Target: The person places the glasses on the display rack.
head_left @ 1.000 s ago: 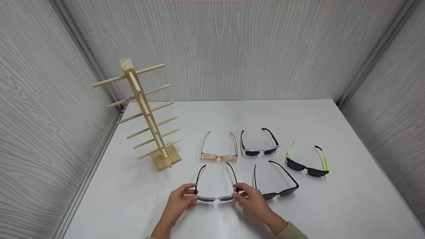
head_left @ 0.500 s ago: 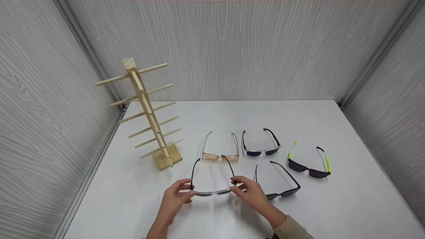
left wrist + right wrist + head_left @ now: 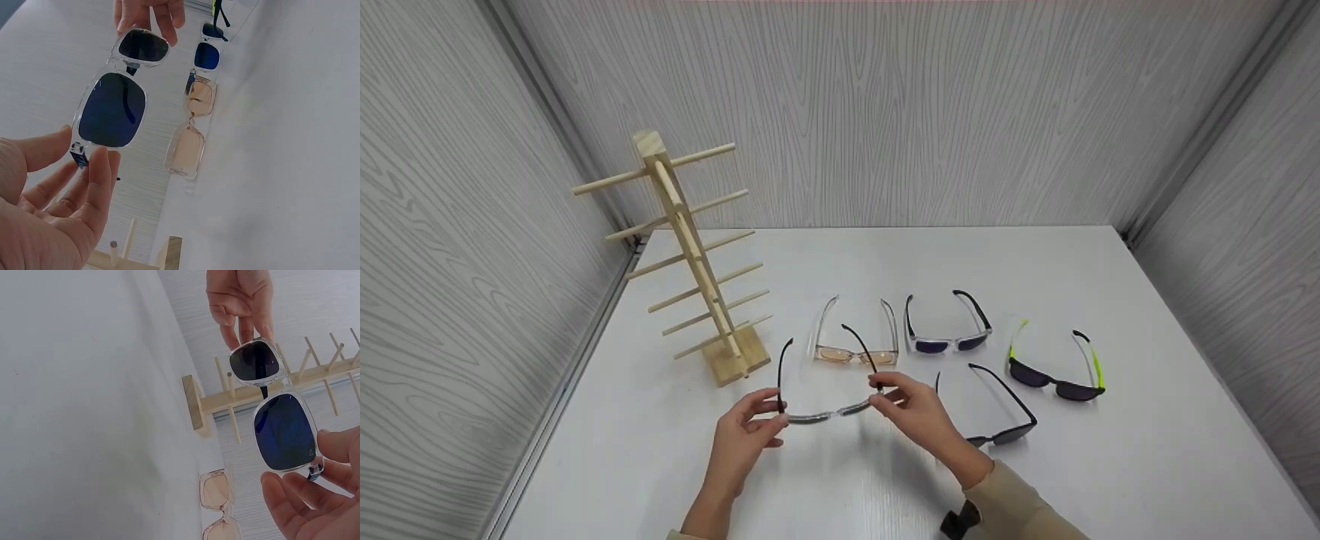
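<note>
Head view: clear glasses (image 3: 834, 414) held above the counter (image 3: 1147, 465), near middle, right of the stand (image 3: 690, 240).
Left grip (image 3: 741, 435): pinching the left hinge (image 3: 78, 148).
Right grip (image 3: 919, 416): pinching the right hinge (image 3: 315, 469).
Slant: right end higher or farther, cannot tell; uneven pulling could twist the clear glasses or slip one side free.
Peach glasses (image 3: 840, 355): just beyond; a low carry could snag them.

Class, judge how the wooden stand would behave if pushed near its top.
The wooden stand would probably tip fairly easily, standing tall on a small base. Being wood, it looks stiff. The thin pegs might snap if knocked.
</note>
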`<state>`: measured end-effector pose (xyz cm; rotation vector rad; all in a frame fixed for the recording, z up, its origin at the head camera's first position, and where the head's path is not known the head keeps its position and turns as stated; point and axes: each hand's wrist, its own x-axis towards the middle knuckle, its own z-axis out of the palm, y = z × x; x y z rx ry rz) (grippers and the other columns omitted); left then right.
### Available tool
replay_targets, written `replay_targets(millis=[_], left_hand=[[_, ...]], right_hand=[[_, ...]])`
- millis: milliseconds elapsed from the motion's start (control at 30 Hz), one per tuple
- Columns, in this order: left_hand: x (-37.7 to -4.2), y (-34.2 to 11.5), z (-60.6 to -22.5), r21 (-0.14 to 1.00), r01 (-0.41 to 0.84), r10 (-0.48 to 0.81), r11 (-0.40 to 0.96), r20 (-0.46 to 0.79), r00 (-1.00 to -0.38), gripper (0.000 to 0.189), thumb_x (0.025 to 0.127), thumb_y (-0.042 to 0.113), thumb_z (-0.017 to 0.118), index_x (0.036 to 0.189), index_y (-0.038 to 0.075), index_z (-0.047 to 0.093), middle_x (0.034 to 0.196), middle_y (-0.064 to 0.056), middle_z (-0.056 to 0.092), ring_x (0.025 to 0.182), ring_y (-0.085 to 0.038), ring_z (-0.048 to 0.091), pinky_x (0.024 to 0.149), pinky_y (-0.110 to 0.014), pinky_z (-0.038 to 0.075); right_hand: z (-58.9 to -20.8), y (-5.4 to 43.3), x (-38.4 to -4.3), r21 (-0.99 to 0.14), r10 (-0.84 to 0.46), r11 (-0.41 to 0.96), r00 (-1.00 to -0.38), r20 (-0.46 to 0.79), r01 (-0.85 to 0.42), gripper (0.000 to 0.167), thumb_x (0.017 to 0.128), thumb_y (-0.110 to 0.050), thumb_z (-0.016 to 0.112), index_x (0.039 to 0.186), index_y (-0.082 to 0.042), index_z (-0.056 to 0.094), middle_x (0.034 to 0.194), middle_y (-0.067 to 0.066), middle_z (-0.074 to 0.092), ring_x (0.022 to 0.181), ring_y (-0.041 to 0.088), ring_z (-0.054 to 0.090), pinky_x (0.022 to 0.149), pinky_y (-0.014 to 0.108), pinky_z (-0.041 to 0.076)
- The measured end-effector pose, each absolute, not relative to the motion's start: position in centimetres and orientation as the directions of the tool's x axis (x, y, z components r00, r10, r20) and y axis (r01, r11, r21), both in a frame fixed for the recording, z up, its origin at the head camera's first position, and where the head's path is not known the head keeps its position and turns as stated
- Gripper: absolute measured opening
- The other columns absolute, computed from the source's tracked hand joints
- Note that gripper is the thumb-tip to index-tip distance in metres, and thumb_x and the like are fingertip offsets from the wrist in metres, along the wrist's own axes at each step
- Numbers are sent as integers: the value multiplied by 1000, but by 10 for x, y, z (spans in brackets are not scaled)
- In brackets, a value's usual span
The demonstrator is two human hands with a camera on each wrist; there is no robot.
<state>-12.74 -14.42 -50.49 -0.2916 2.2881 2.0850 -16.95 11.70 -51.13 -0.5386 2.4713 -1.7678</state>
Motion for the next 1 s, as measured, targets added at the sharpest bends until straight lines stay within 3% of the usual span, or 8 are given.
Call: replay_targets(millis=[133,267,500,800,1000], left_hand=[[-128,-146,-502,986,-146,-135,81,-134,-982,44,80,11,73,121,7,57,110,-18,60,88,-27,65,64,-33,55],[-127,-148,-500,984,-156,-153,85,-142,-978,44,80,11,74,121,8,58,109,-18,60,85,-22,65,63,-33,56],[-123,-154,-497,986,-154,-194,71,-138,-971,44,79,10,75,120,8,59,107,-16,61,85,-24,66,62,-32,56],[-117,-161,-497,984,-167,-265,65,-144,-954,41,80,7,73,118,8,60,108,-17,60,85,-26,65,62,-32,56],[-115,-167,-496,985,-165,-298,49,-144,-944,39,81,7,72,118,8,61,106,-16,60,84,-25,66,61,-31,55]], right_hand=[[-493,111,-167,-927,-307,272,-936,170,-257,30,88,-7,63,118,-1,60,111,16,61,84,33,64,64,28,53],[-475,104,-164,-919,-310,275,-931,193,-282,28,88,-5,63,116,2,60,109,19,61,82,30,65,64,25,53],[-500,99,-189,-921,-328,260,-923,200,-292,30,88,-20,66,116,-8,63,113,12,62,82,18,65,67,27,53],[-470,80,-184,-922,-374,230,-903,211,-311,26,88,-3,62,113,5,61,111,24,60,83,33,64,66,29,53],[-485,71,-198,-930,-388,208,-899,205,-302,27,89,-7,63,114,0,62,113,19,61,83,25,64,65,27,53]])
